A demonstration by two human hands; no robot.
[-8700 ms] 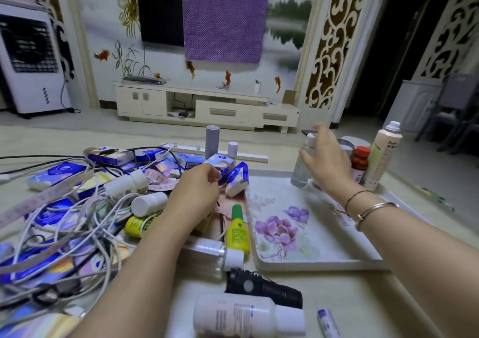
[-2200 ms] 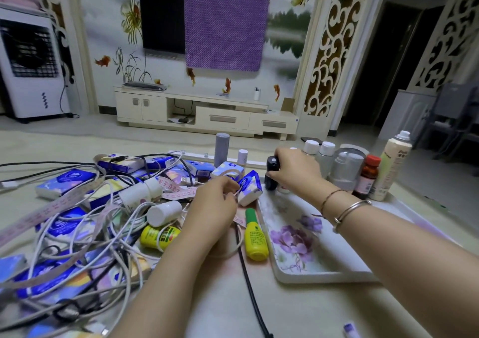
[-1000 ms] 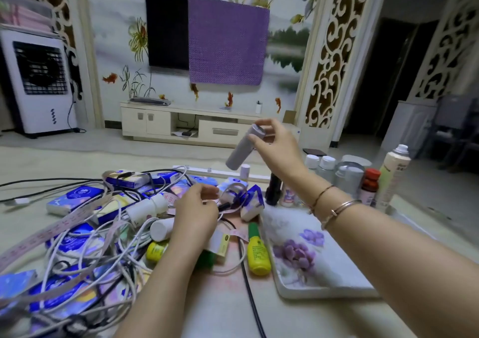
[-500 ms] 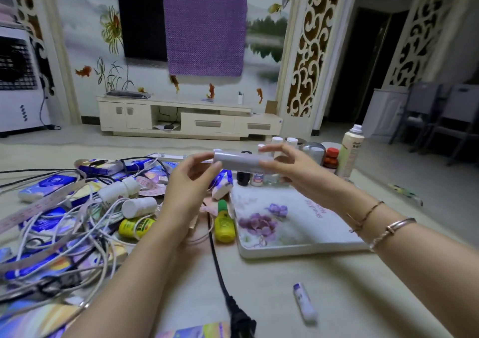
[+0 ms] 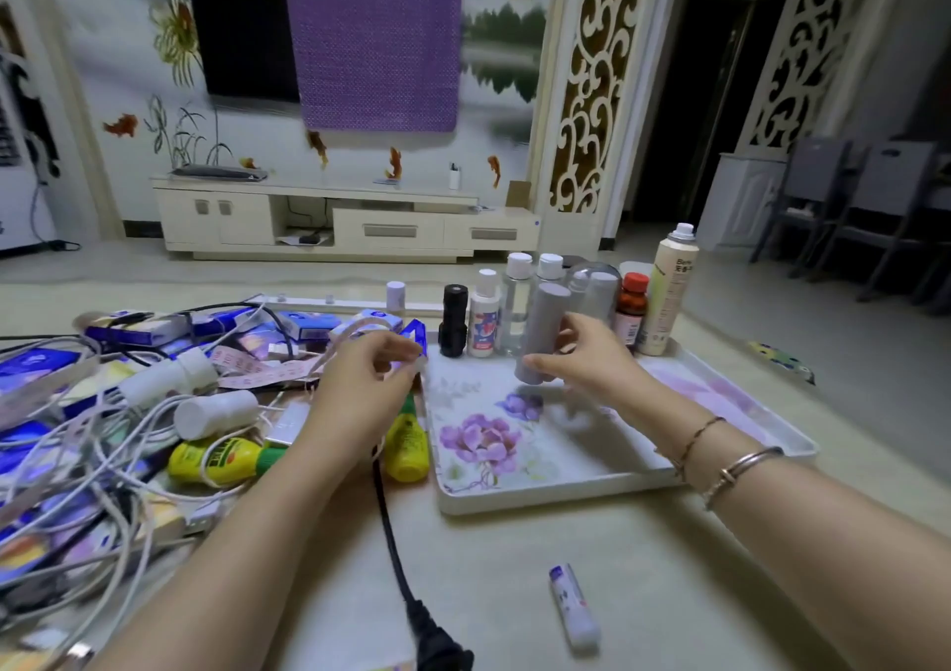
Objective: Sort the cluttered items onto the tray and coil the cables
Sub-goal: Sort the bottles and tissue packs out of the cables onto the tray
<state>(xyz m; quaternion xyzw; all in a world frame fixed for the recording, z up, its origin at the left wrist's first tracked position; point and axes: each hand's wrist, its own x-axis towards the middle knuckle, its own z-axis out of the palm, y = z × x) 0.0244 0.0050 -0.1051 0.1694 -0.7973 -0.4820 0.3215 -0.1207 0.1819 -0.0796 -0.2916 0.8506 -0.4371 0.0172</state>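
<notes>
From the head view, the right hand [image 5: 586,361] grips a matte grey cylindrical tube [image 5: 538,333], thumb low on its front and fingers curled behind, holding it upright with its base on or just above the white rectangular tray printed with purple flowers [image 5: 540,498]; contact is unclear. The left hand [image 5: 370,387] hangs over the tray's left rim, fingers loosely curled with thumb and forefinger near each other; whether it pinches anything I cannot tell.

Along the tray's far edge stand a ribbed black torch [image 5: 454,319], a small white plastic bottle with a coloured label [image 5: 485,319], a brown bottle with a red cap [image 5: 631,313] and a tall cream spray can [image 5: 669,292]. Left of the tray lies a tangle of glossy white cables [image 5: 108,444] among blue cartons, two yellow squeeze bottles [image 5: 226,459] and a white pill bottle [image 5: 216,413]. A thick black power cord [image 5: 393,542] runs toward the camera.

Half a second ago both hands held the grey tube level above the tray; now it stands upright in the right hand alone, and the left hand has dropped away.

The tray's near and right parts lie bare. A small white stick with a purple cap [image 5: 574,606] lies on the beige counter [image 5: 514,567] in front of the tray.
</notes>
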